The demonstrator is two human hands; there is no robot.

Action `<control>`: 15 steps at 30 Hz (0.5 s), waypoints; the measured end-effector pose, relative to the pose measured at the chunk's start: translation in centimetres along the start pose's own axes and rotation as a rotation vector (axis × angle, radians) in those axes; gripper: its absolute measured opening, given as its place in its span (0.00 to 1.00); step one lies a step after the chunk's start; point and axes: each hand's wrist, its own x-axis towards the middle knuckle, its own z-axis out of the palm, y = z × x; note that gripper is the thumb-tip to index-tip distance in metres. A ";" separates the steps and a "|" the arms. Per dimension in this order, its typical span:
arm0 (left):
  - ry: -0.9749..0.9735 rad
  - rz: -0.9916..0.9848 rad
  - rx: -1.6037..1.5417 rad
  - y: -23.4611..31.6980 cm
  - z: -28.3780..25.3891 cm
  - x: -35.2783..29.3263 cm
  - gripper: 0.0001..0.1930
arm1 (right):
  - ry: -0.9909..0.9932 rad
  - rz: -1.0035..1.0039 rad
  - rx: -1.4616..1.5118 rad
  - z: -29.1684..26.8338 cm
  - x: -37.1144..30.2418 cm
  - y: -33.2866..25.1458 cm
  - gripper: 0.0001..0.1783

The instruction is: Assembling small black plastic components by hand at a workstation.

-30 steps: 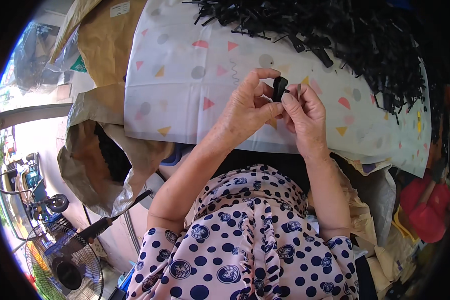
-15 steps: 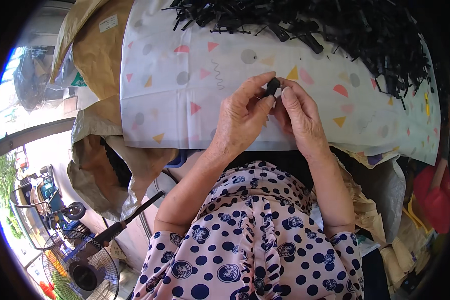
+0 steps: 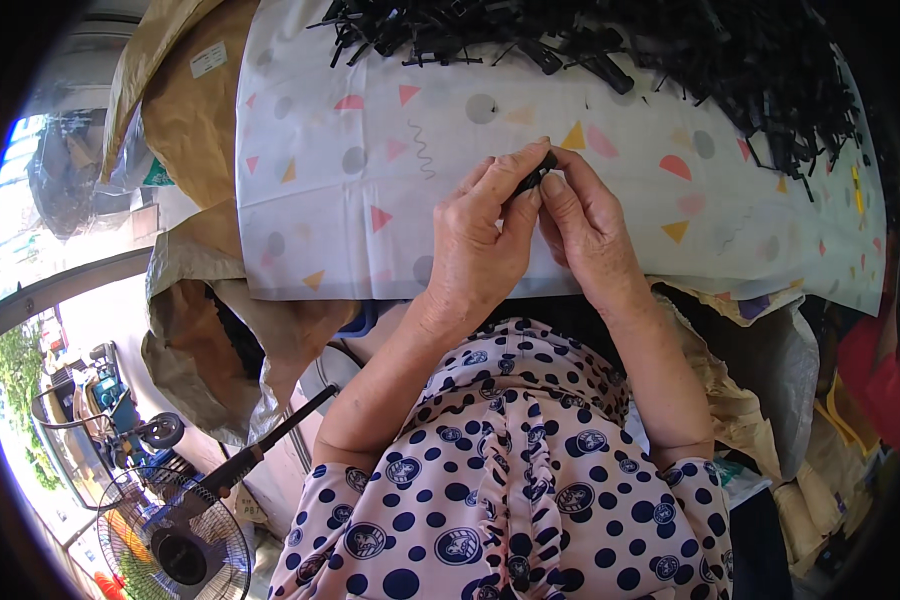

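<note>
A small black plastic part (image 3: 536,174) is held up over the near half of the patterned tablecloth (image 3: 315,225). My left hand (image 3: 482,232) is closed around it, thumb and forefinger pinching its body. Against its right end press the thumb and fingertips of my right hand (image 3: 592,222), also closed. The fingers cover most of the part, so its full shape does not show. Beyond my hands, a large heap of similar black plastic pieces (image 3: 730,70) spreads over the far side of the cloth.
Left of the table stands an open paper sack (image 3: 205,345) with dark contents; another open sack (image 3: 760,360) is on the right. A fan (image 3: 175,545) stands at the lower left. A yellow tool (image 3: 857,190) lies near the cloth's right edge.
My right hand has closed in against the black part, and the gap between my hands has narrowed. The part has tilted from nearly upright to slanting. The view has shifted slightly.
</note>
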 end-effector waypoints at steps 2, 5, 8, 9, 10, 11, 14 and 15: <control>0.009 0.098 0.193 0.7 -0.4 -0.1 0.18 | 0.006 -0.001 0.001 0.2 -0.1 -0.5 0.15; 0.008 0.120 0.227 0.2 -0.8 -0.2 0.19 | -0.073 0.185 0.139 -0.2 0.3 -0.8 0.15; -0.082 0.007 0.290 0.4 -1.6 -0.3 0.17 | -0.127 0.279 0.034 -0.8 0.8 -0.1 0.15; -0.075 0.010 0.286 0.4 -1.8 -0.5 0.17 | -0.157 0.111 -0.105 -0.9 0.8 0.4 0.15; -0.051 -0.045 0.193 0.2 -2.0 -0.8 0.17 | -0.188 -0.057 -0.244 -0.9 0.7 0.6 0.15; -0.028 -0.099 0.099 0.2 -2.2 -1.0 0.18 | -0.193 -0.059 -0.252 -0.9 0.4 0.5 0.15; -0.064 -0.238 -0.479 0.9 -4.6 -1.4 0.18 | -0.147 -0.224 -0.389 -0.4 -1.0 -0.1 0.13; -0.090 -0.255 -0.574 1.0 -5.0 -1.6 0.18 | -0.147 -0.138 -0.287 -0.1 -1.5 -0.5 0.12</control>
